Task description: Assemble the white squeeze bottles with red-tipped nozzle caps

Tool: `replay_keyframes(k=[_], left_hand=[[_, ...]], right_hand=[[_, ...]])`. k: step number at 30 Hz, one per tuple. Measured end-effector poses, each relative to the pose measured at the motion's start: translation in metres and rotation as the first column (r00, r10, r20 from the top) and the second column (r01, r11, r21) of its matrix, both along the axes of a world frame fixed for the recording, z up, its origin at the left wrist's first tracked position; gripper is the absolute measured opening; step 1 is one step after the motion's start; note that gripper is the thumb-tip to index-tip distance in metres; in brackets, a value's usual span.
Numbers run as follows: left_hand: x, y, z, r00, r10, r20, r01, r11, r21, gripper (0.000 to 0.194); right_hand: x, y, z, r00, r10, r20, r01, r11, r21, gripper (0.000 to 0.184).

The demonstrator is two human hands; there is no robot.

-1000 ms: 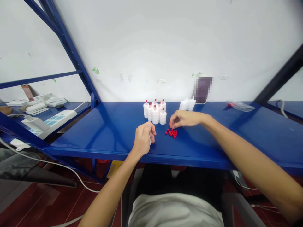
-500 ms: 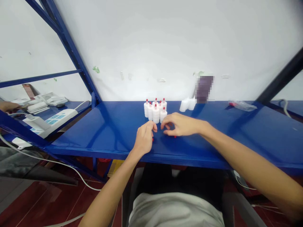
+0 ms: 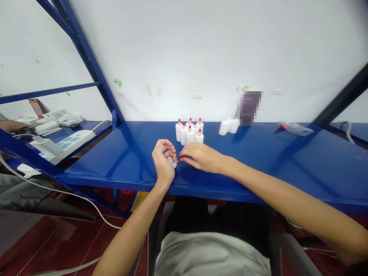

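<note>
My left hand (image 3: pixel 163 164) is curled around a small white bottle (image 3: pixel 173 163), most of which the fingers hide. Just to its right, my right hand (image 3: pixel 204 158) pinches a small red cap (image 3: pixel 180 156) between thumb and fingertips, close to the bottle but apart from the left fingers. Behind the hands stands a tight group of several white squeeze bottles (image 3: pixel 190 137) with red-tipped nozzles, upright on the blue table (image 3: pixel 129 153). The right hand covers the foot of the nearest one.
Several plain white containers (image 3: pixel 229 126) stand farther right, beside a pixelated dark object (image 3: pixel 249 108) leaning on the wall. A clear plastic bag (image 3: pixel 296 128) with something red lies at the back right. Left of the blue frame are a power strip (image 3: pixel 76 141) and white boxes.
My left hand has shifted left and turned so the white bottle shows. My right hand has come left with the red cap in its fingertips.
</note>
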State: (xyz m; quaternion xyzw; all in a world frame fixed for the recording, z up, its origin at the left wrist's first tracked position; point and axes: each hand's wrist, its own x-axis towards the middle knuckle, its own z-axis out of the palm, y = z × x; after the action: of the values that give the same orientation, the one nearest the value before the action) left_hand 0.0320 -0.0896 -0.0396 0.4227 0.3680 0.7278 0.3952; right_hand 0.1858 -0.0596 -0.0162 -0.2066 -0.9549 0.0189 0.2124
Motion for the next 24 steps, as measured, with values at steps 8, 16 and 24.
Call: replay_keyframes(k=[8, 16, 24], left_hand=[[0.007, -0.003, -0.002, 0.977, -0.199, -0.077, 0.185, 0.970, -0.158, 0.032], [0.005, -0.001, -0.004, 0.985, -0.175, -0.010, 0.171, 0.972, -0.160, 0.035], [0.003, -0.009, 0.011, 0.940, -0.281, 0.196, 0.328, 0.903, -0.278, 0.039]], right_hand=[[-0.001, -0.013, -0.005, 0.981, 0.047, -0.190, -0.059, 0.997, -0.055, 0.019], [-0.006, -0.022, -0.006, 0.968, 0.032, -0.251, -0.058, 0.994, -0.097, 0.024], [-0.008, -0.023, -0.014, 0.981, 0.094, -0.170, -0.100, 0.995, -0.029, 0.038]])
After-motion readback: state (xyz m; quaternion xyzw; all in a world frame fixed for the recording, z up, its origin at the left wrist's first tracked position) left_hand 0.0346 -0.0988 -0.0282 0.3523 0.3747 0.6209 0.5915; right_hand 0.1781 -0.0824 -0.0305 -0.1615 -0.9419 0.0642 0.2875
